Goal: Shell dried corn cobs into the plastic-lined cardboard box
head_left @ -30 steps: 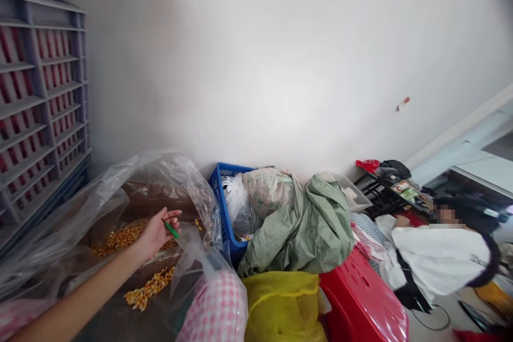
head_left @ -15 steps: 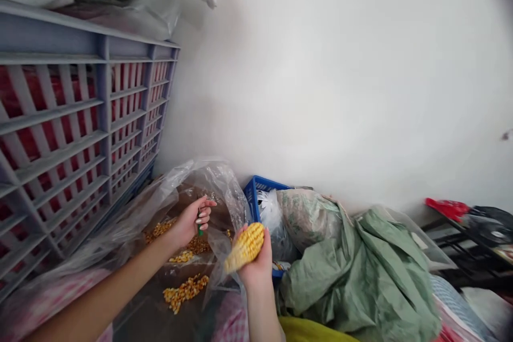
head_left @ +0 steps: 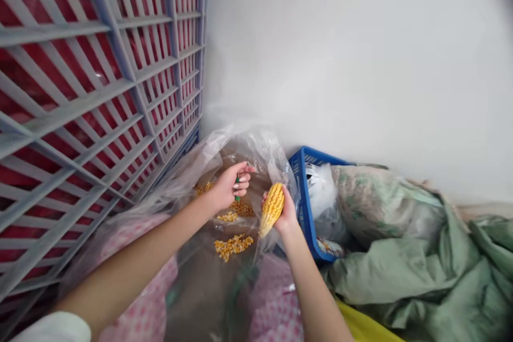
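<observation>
My right hand (head_left: 289,218) is wrapped around an ear of corn (head_left: 273,207) with yellow kernels; its pale, narrower end points down and to the left. To its left, my left hand (head_left: 227,188) is closed around a small tool with a green handle (head_left: 238,190), its working end hidden or too small to make out. The two hands are a short gap apart, and the tool is not touching the corn. Under them lies a clear plastic bag (head_left: 208,144), spread open, with loose corn kernels (head_left: 232,246) in several small heaps.
A tall grey-purple slatted crate (head_left: 132,80) with red contents rises on the left. On the right stands a blue basket (head_left: 306,214) with white plastic bags and a full sack (head_left: 385,203). Green cloth (head_left: 404,272) lies in front; a white wall (head_left: 352,53) is behind.
My view has swung left and downward, so everything sits further right and higher. The hands have come closer together, and the corn stands more upright.
</observation>
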{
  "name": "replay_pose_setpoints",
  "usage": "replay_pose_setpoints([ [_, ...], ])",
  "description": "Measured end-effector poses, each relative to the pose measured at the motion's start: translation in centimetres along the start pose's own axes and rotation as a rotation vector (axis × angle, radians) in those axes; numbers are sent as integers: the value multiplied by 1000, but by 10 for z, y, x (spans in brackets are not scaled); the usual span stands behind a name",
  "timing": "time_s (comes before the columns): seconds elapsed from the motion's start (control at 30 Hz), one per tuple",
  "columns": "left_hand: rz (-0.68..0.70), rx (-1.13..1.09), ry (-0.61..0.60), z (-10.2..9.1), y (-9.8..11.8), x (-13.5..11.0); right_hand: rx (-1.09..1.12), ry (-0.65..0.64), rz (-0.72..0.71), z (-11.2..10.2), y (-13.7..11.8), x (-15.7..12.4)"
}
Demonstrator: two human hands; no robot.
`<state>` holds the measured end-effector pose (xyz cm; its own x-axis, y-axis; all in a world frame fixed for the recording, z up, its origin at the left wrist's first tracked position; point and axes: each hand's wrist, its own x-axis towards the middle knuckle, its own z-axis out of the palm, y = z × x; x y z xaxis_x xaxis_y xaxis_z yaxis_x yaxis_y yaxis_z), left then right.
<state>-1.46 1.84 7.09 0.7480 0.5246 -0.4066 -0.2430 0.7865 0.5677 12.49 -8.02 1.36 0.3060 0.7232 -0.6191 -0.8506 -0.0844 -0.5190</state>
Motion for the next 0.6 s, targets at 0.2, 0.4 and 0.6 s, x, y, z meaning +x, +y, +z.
replay_pose_setpoints([
  [0.2,1,440,17,12,-19,0,-68,83,-119,-9,-27,-7],
  [0.4,132,995,-38,10,-47,13,-115,-90,-144,-5,-25,-22],
  [0.6,114,980,-150,9,-67,11,-18,-81,-38,0,-17,-31],
])
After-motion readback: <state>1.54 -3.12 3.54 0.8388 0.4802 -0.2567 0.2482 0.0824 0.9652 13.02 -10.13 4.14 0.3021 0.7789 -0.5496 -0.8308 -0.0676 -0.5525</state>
